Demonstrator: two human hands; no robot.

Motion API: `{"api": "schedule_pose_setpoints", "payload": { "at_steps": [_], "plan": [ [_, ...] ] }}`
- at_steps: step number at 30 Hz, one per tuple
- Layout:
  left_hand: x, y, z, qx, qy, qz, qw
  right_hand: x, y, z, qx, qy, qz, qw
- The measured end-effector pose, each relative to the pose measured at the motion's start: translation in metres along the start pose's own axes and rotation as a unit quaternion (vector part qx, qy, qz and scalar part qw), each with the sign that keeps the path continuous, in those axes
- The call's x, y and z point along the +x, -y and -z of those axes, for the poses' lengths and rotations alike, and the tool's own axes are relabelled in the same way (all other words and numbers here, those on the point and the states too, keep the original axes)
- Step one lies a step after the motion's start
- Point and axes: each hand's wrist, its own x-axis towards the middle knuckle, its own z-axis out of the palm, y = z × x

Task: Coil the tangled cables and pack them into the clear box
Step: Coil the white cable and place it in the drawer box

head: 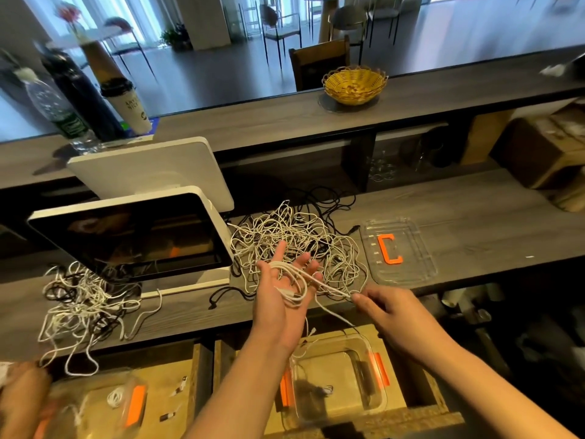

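Clear box (335, 384) sat lowest, under the counter. Left hand (285, 280) was palm-up, fingers loose, white cable (292, 282) looped around it; right hand (384, 307) pinched the tail. Cable looked light and floppy, so I'd grab it near the coil.

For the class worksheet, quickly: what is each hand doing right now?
Left hand: palm up, fingers straight, white cable looped around it.
Right hand: pinches the same cable's free run.

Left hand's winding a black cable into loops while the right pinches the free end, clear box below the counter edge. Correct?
Not quite: head view shows the cable looped on the left hand is white. Right hand pinches its free end; clear box sits below.
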Motion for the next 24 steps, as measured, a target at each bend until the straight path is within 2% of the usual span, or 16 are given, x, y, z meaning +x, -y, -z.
{"api": "schedule_pose_setpoints", "payload": {
  "at_steps": [5,12,16,19,21,24],
  "plan": [
    [0.008,0.0,0.002,-0.038,-0.03,-0.008,0.999,-0.002,0.007,-0.018,-0.03,0.027,0.012,0.999],
    [0.018,0.0,0.011,-0.01,-0.058,-0.041,0.997,-0.006,0.017,-0.036,-0.027,0.075,0.045,0.996],
    [0.021,0.004,0.015,0.108,-0.061,-0.077,0.989,-0.012,0.023,-0.05,-0.021,0.128,0.078,0.988],
    [0.022,0.007,0.02,0.259,-0.028,-0.102,0.96,-0.012,0.031,-0.056,-0.014,0.147,0.108,0.983],
    [0.023,0.008,0.022,0.328,0.003,-0.097,0.94,-0.009,0.035,-0.052,0.002,0.142,0.121,0.982],
    [0.024,0.007,0.025,0.363,0.039,-0.053,0.929,-0.004,0.039,-0.043,0.053,0.129,0.133,0.981]
  ]
}}
